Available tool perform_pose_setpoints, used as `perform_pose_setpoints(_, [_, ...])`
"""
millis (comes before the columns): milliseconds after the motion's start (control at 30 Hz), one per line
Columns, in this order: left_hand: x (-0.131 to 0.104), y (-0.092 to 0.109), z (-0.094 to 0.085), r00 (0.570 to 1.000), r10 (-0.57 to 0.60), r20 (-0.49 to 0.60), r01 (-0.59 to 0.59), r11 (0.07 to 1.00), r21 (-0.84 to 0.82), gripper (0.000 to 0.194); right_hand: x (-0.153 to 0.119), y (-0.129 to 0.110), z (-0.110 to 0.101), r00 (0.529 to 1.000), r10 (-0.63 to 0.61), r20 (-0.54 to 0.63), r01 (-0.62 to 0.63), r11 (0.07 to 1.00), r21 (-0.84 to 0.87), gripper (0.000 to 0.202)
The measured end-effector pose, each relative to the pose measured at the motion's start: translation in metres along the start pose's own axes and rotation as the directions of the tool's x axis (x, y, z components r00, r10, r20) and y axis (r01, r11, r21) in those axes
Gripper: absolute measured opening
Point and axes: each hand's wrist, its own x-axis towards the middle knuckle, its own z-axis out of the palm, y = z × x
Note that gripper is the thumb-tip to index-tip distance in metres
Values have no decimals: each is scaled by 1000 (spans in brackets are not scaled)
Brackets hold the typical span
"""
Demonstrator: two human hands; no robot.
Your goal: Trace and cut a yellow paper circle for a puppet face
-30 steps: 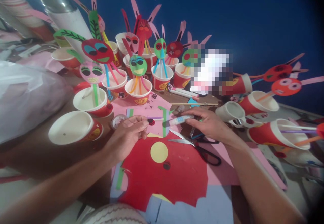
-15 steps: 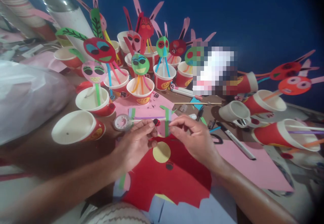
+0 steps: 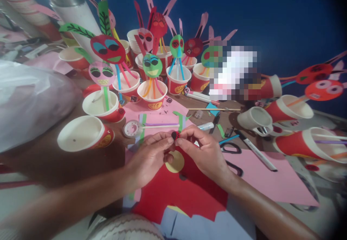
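Note:
A small red-and-black paper piece [image 3: 175, 135] is held up between both hands. My left hand [image 3: 153, 153] pinches it from the left between thumb and fingertips. From the other side my right hand [image 3: 202, 155] closes thumb and forefinger on its edge. Below the hands lies a sheet of red paper [image 3: 200, 195] with a jagged lower edge. On that sheet rests a yellow paper circle [image 3: 177, 164], partly covered by my left fingers, and a small dark oval [image 3: 183, 177] lies just below the circle.
Paper cups [image 3: 81, 133] with straw-mounted paper faces [image 3: 152, 65] stand along the back and right. Black-handled scissors [image 3: 235, 148] and a marker [image 3: 257, 151] lie on pink paper [image 3: 271, 182] at right. A mug [image 3: 253, 120] stands behind, a plastic bag [image 3: 32, 106] at left.
My right hand has moved left and now touches the red-and-black piece, which only my left hand held before. The scissors' handles show more. The view has shifted slightly.

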Motion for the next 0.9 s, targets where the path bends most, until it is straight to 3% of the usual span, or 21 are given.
perform_pose_setpoints(267, [-1,-2,-5,998,37,56,-49,973,227,8,1,-9,-11,984,127,121,-132,991,27,7])
perform_pose_setpoints(500, [-1,9,-6,992,118,32,-122,932,342,9,7,-15,-22,962,154,228,-129,984,-121,9])
perform_pose_setpoints(900, [0,9,-7,988,155,10,-142,876,460,12,7,-14,-22,959,152,239,-127,985,-117,9])
